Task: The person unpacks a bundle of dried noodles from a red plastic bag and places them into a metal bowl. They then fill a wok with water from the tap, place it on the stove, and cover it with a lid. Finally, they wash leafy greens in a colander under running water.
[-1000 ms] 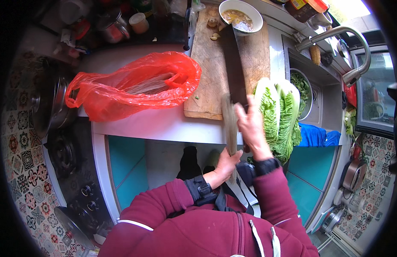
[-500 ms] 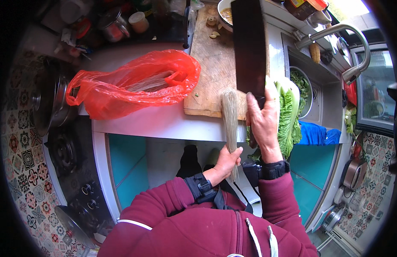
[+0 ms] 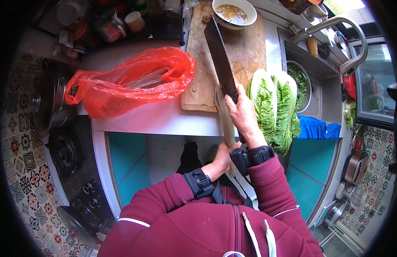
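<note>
My left hand [image 3: 222, 160] is closed around a bundle of dried glass noodles [image 3: 225, 120], below the counter's front edge. The bundle's far end reaches up onto the wooden cutting board [image 3: 202, 64]. My right hand [image 3: 244, 115] grips a cleaver [image 3: 220, 53] by its handle. The dark blade slants far and left over the board, its near end at the noodles' upper end; whether the edge touches them I cannot tell. Left of the board lies a red plastic bag [image 3: 108, 100], its mouth open, with more noodles inside. Napa cabbage [image 3: 267, 103] lies right of my right hand.
A white bowl [image 3: 226, 26] of yellowish liquid stands on the board's far end. On the right, a basin of leafy greens [image 3: 300, 81] sits in the sink [image 3: 329, 85], under a curved faucet [image 3: 364, 51]. A blue cloth [image 3: 314, 128] hangs at the sink's front edge.
The cleaver has swung from upright to a leftward slant and come down toward the noodles' upper end. My right hand has moved left, uncovering the cabbage and bowl. The noodle bundle has tilted left.
</note>
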